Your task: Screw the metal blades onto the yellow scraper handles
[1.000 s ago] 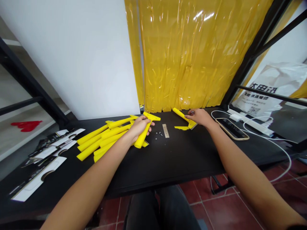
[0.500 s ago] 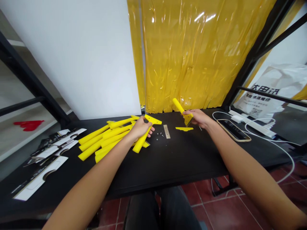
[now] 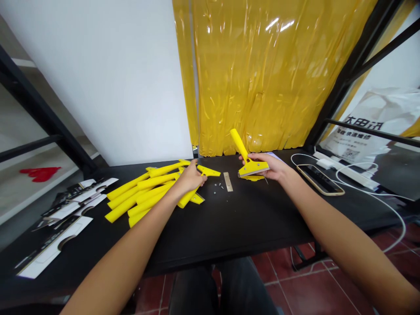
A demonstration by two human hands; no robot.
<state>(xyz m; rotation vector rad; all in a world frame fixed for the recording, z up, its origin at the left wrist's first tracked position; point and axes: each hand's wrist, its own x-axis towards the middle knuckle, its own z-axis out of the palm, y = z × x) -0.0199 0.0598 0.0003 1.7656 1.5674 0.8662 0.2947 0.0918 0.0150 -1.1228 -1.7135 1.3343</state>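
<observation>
My left hand (image 3: pixel 192 176) is closed round a yellow scraper handle (image 3: pixel 185 200) whose wide head points right, at the right end of a pile of yellow scrapers (image 3: pixel 131 197). Raised over the table, my right hand (image 3: pixel 271 165) grips another yellow scraper (image 3: pixel 251 166) by its head, the handle pointing up and left. Part of a loose yellow plate (image 3: pixel 254 178) shows just below that head. Between my hands lie a flat metal strip (image 3: pixel 228 181) and several small screws and nuts (image 3: pixel 221 185). A thin metal tip sticks out under my right hand.
White and black card sleeves (image 3: pixel 59 245) lie at the left. On the right are a phone (image 3: pixel 320 179), a white power strip (image 3: pixel 354 170) and looping cables. A yellow plastic curtain (image 3: pixel 262 78) and a white panel (image 3: pixel 114 78) stand behind the black table (image 3: pixel 210 227).
My right hand has turned its scraper so the wide head faces me, and moved it slightly left, over the loose plate. My left hand has shifted slightly left with its scraper, closer to the pile.
</observation>
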